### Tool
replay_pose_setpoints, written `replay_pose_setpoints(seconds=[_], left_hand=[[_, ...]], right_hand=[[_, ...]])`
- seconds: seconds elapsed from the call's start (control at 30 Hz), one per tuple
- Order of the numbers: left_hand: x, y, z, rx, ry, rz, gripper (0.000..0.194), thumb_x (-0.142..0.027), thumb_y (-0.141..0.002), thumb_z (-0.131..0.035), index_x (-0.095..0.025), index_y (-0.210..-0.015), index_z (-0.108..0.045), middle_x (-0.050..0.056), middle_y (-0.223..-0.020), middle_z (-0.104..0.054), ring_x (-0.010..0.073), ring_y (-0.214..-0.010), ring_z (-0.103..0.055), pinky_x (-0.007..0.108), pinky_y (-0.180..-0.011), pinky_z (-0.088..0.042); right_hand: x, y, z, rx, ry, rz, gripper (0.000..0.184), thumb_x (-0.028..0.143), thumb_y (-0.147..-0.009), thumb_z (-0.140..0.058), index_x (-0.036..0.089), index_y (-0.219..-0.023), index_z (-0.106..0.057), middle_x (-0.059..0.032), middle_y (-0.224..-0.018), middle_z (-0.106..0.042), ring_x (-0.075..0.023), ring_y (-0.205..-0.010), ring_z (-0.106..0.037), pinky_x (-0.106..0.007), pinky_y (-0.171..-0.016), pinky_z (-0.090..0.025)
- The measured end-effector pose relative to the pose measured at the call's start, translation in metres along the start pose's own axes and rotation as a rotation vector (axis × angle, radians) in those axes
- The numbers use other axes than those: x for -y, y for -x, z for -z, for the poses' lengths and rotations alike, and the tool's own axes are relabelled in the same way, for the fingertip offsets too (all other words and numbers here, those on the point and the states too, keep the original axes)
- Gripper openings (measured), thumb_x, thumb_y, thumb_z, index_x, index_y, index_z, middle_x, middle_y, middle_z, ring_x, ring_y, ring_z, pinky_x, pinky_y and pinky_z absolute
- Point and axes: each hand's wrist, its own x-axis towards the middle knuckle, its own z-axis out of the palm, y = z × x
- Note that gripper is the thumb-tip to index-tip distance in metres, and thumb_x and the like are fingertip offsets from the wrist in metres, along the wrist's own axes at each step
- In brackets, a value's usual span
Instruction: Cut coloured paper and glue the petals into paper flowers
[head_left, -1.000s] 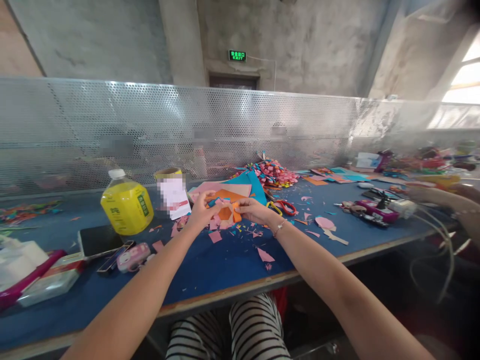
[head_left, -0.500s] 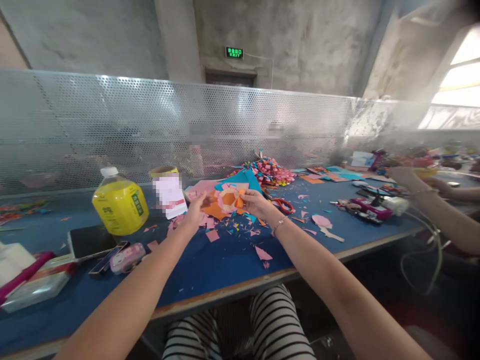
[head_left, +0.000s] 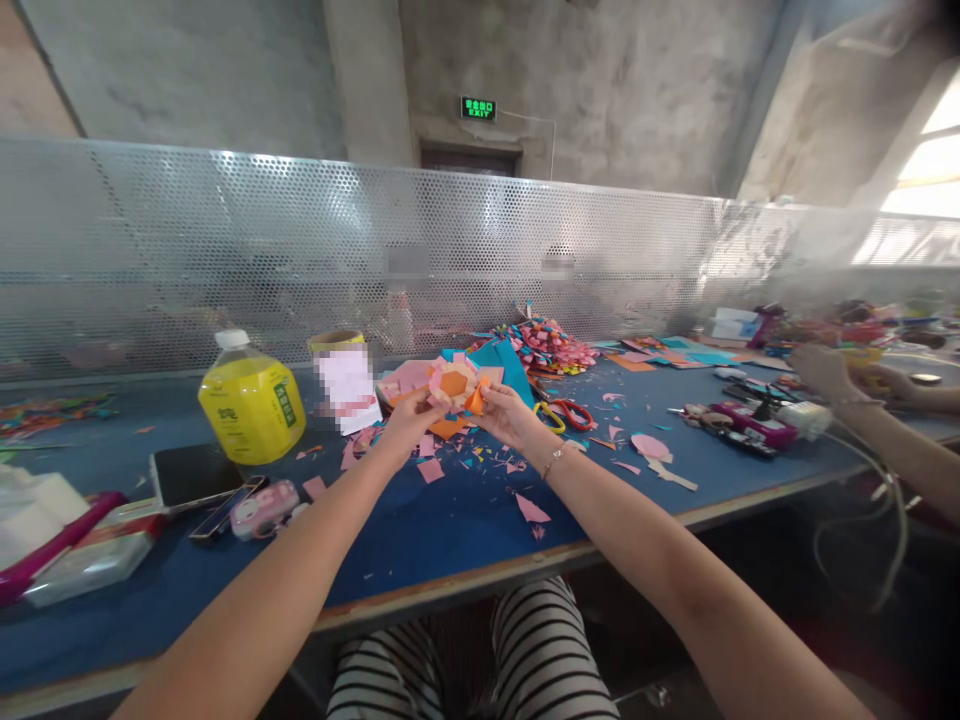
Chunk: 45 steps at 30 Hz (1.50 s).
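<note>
In front of me I hold a small ring of folded paper (head_left: 453,364), pink and cream, with an opening that shows orange. My left hand (head_left: 411,418) pinches its lower left edge. On the other side, the fingers of my right hand (head_left: 510,412) are closed on an orange paper piece (head_left: 478,399) at the ring's right edge. Whether that piece is fixed to the ring, I cannot tell. Beneath and behind the ring lie pink, orange and blue paper sheets (head_left: 512,375). Scissors (head_left: 576,414) with red and yellow handles rest just right of my right hand.
A heap of paper strips (head_left: 547,345) stands behind the sheets. Paper scraps (head_left: 532,509) litter the blue table (head_left: 420,545). To the left are a yellow bottle (head_left: 251,405), a phone (head_left: 196,476) and a pink case (head_left: 264,508). A purple tool (head_left: 754,424) lies right, near another person's arm (head_left: 877,435).
Half a second ago my left hand was apart from the paper ring; now its fingers pinch the edge. The ring has risen slightly and tilted. My right hand keeps its hold.
</note>
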Motion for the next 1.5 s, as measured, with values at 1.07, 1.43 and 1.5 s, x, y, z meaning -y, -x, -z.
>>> replay_pose_setpoints(seconds=[1.07,1.43,1.5], left_hand=[[-0.007,-0.002,0.009,-0.048,0.233,0.125,0.022,-0.015,-0.049,-0.068,-0.014,-0.069,-0.059,0.000,-0.059,-0.059,0.0109,-0.053,-0.056,0.017,-0.039,-0.036],[-0.009,-0.003,0.009,-0.043,0.403,0.141,0.024,-0.012,-0.047,-0.073,-0.015,-0.061,-0.054,-0.001,-0.064,-0.062,0.0122,-0.062,-0.060,0.023,-0.058,-0.048],[-0.007,-0.004,0.010,-0.052,0.433,0.149,0.024,-0.011,-0.047,-0.073,-0.015,-0.060,-0.053,-0.001,-0.064,-0.062,0.0117,-0.063,-0.060,0.023,-0.060,-0.048]], right_hand=[[0.029,-0.004,0.018,-0.156,0.013,0.089,0.012,0.012,-0.068,-0.053,0.016,-0.078,-0.058,-0.0050,-0.093,-0.066,-0.0192,-0.089,-0.062,-0.030,-0.075,-0.052],[0.024,-0.003,0.015,-0.198,0.150,0.124,0.007,0.014,-0.067,-0.060,0.016,-0.070,-0.054,-0.0042,-0.081,-0.065,-0.0157,-0.070,-0.064,-0.028,-0.063,-0.053],[0.023,-0.003,0.015,-0.208,0.213,0.084,0.011,0.017,-0.066,-0.063,0.016,-0.071,-0.053,-0.0035,-0.077,-0.065,-0.0140,-0.065,-0.063,-0.028,-0.061,-0.052]])
